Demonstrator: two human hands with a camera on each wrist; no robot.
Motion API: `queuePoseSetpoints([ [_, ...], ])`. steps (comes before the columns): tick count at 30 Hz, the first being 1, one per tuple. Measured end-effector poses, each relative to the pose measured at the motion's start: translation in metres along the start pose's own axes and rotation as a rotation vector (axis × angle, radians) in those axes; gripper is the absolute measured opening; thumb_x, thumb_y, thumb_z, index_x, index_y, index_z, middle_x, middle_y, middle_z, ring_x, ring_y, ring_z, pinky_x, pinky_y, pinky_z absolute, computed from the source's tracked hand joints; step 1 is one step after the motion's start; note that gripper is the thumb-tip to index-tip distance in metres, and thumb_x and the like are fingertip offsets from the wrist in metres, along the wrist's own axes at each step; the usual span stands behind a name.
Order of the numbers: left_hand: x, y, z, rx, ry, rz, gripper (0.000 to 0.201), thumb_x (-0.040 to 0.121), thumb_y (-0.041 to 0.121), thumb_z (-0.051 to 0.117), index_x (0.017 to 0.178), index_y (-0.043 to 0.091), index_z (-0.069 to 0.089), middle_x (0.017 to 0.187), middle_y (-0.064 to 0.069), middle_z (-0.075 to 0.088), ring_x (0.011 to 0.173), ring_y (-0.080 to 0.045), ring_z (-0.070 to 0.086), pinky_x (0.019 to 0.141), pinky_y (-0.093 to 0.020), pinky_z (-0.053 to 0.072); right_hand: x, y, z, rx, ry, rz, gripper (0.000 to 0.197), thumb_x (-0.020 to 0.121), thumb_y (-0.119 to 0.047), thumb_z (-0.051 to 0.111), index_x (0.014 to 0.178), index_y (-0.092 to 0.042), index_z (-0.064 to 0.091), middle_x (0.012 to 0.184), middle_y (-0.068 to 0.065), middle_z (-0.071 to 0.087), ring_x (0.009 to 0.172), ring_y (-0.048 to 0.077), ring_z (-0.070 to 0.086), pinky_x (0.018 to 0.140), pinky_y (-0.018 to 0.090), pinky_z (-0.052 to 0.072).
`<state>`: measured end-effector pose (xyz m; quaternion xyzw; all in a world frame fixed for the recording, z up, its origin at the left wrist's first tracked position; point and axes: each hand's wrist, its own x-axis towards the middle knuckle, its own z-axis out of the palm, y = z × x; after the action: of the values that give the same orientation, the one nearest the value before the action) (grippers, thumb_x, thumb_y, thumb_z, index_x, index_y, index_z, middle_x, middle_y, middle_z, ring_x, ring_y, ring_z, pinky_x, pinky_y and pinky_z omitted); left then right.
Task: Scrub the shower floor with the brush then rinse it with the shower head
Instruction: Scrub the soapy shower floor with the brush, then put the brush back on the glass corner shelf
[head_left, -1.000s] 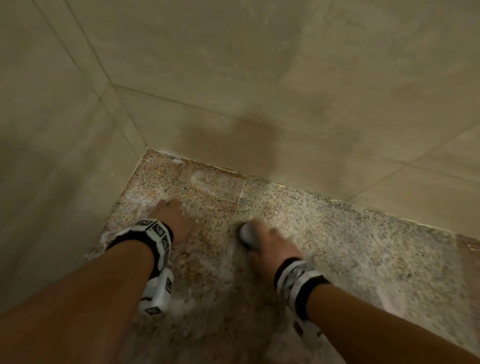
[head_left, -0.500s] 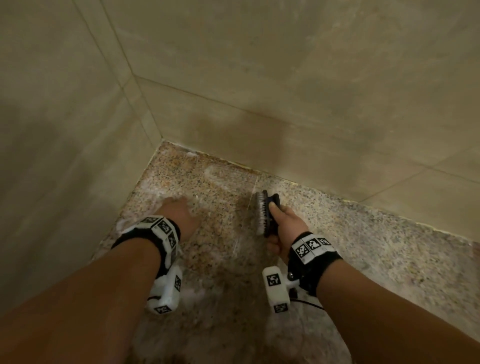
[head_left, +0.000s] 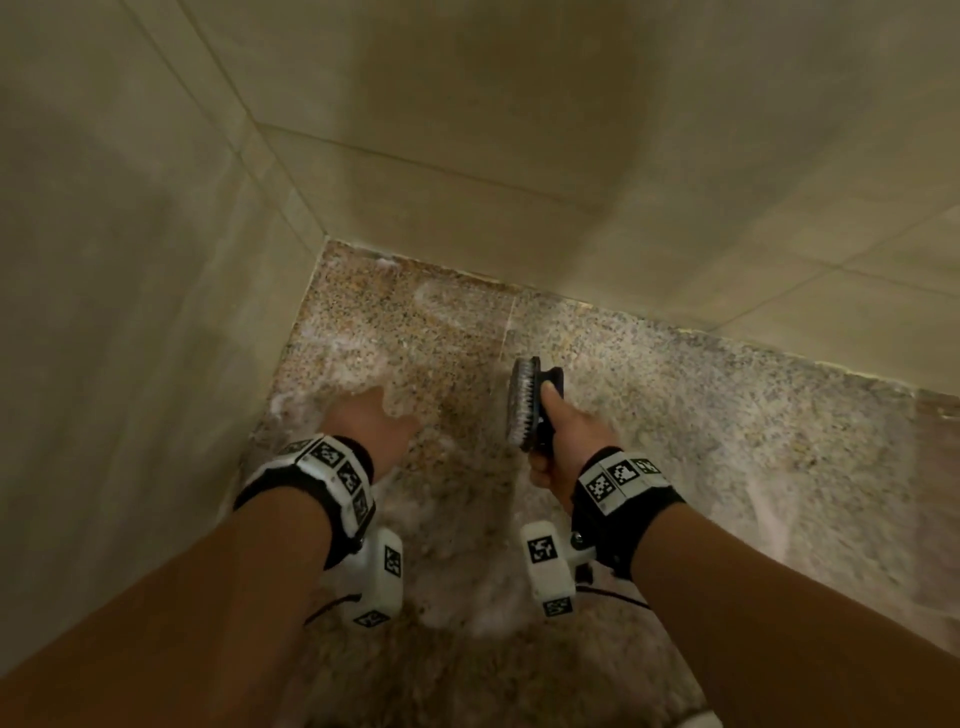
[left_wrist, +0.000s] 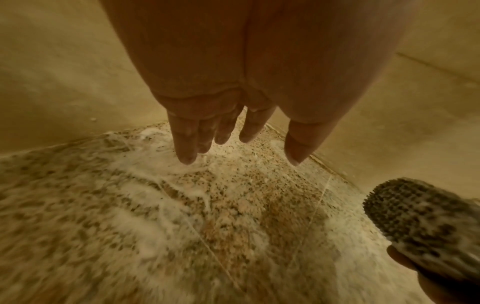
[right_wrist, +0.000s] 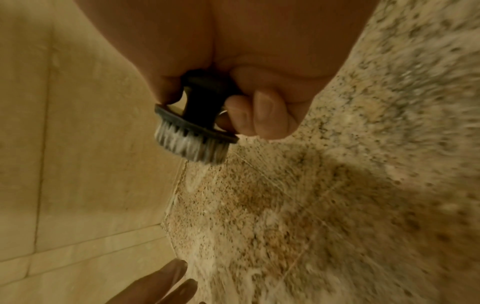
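My right hand (head_left: 563, 441) grips the black handle of a round scrub brush (head_left: 525, 402), held off the floor and turned on its side, its soapy bristles facing left. In the right wrist view my curled fingers (right_wrist: 262, 113) wrap the brush (right_wrist: 193, 133) knob. The left hand (head_left: 371, 423) hangs over the speckled granite shower floor (head_left: 701, 415) with straight, spread fingers (left_wrist: 185, 142), holding nothing. White soap foam (left_wrist: 145, 207) streaks the wet floor. The brush (left_wrist: 420, 224) shows at the right edge of the left wrist view. No shower head is in view.
Beige tiled walls (head_left: 130, 312) meet in a corner (head_left: 322, 239) just ahead of the left hand, and the back wall (head_left: 571, 130) runs rightward. The floor stretches open to the right and toward me. Thin grout lines (right_wrist: 306, 203) cross the floor.
The right hand lifted the brush off the floor and turned it on its side, bristles left. The left hand rose slightly from the foam. The view shifted left toward the corner.
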<state>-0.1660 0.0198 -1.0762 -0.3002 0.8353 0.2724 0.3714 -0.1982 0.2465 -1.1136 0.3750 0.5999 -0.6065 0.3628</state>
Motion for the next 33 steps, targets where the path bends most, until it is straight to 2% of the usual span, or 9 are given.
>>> queuePoseSetpoints([
  [4,-0.034,0.000,0.000,-0.060,-0.013,-0.025,0.076,0.100,0.052,0.050,0.161,0.018,0.020,0.166,-0.005,0.020,0.150,-0.030,0.027,0.117,-0.038,0.028,-0.027,0.009,-0.008,0.021,0.014,0.055,0.051,0.098,-0.053,0.059,0.115,-0.005,0.066,0.063,0.006,0.054,0.046,0.023,0.044,0.050,0.033,0.037],
  [8,-0.065,0.001,-0.007,-0.111,-0.028,-0.052,0.077,0.098,0.056,0.052,0.160,0.021,0.023,0.165,-0.004,0.023,0.148,-0.030,0.030,0.116,-0.040,0.029,-0.056,0.013,-0.017,0.034,0.050,0.060,0.045,0.100,-0.048,0.058,0.124,-0.009,0.060,0.076,0.009,0.056,0.047,0.022,0.047,0.049,0.033,0.039],
  [13,-0.112,0.002,-0.019,-0.160,-0.030,-0.068,0.076,0.097,0.057,0.053,0.158,0.021,0.028,0.164,-0.003,0.027,0.147,-0.029,0.031,0.119,-0.041,0.029,-0.094,0.008,-0.022,-0.004,0.092,0.040,0.058,0.100,-0.047,0.058,0.144,-0.010,0.048,0.081,0.009,0.059,0.049,0.022,0.054,0.050,0.034,0.044],
  [16,-0.146,0.004,-0.028,-0.139,-0.039,-0.052,0.074,0.097,0.055,0.054,0.158,0.021,0.029,0.164,-0.004,0.027,0.148,-0.028,0.031,0.118,-0.040,0.028,-0.127,-0.003,-0.025,-0.005,0.106,0.049,0.056,0.101,-0.044,0.059,0.143,-0.010,0.046,0.087,0.008,0.057,0.050,0.023,0.056,0.049,0.033,0.045],
  [20,-0.192,0.003,-0.045,-0.193,-0.061,-0.072,0.076,0.095,0.055,0.056,0.158,0.022,0.029,0.164,-0.003,0.028,0.147,-0.028,0.033,0.120,-0.044,0.030,-0.176,-0.020,-0.030,0.019,0.115,0.069,0.034,0.103,-0.033,0.059,0.125,-0.008,0.049,0.088,0.013,0.060,0.057,0.026,0.056,0.055,0.039,0.051],
  [24,-0.243,0.010,-0.066,-0.210,-0.066,-0.087,0.076,0.096,0.055,0.056,0.158,0.020,0.029,0.163,-0.004,0.030,0.147,-0.027,0.032,0.120,-0.044,0.029,-0.222,-0.036,-0.035,0.016,0.132,0.046,0.032,0.102,-0.030,0.061,0.124,-0.008,0.053,0.095,0.013,0.063,0.068,0.025,0.061,0.064,0.041,0.057],
  [29,-0.310,0.027,-0.097,-0.164,-0.052,-0.064,0.069,0.101,0.049,0.050,0.158,0.018,0.029,0.162,-0.004,0.033,0.146,-0.026,0.034,0.117,-0.038,0.030,-0.286,-0.068,-0.039,0.028,0.093,0.025,0.025,0.102,-0.026,0.061,0.121,-0.011,0.054,0.088,0.011,0.063,0.070,0.025,0.062,0.074,0.043,0.058],
  [33,-0.366,0.039,-0.123,-0.151,-0.070,-0.052,0.065,0.102,0.044,0.049,0.158,0.017,0.029,0.158,-0.008,0.038,0.142,-0.028,0.040,0.115,-0.038,0.032,-0.345,-0.097,-0.043,-0.046,0.056,-0.031,0.031,0.102,-0.024,0.061,0.129,-0.010,0.054,0.094,0.011,0.065,0.076,0.026,0.063,0.078,0.043,0.059],
])
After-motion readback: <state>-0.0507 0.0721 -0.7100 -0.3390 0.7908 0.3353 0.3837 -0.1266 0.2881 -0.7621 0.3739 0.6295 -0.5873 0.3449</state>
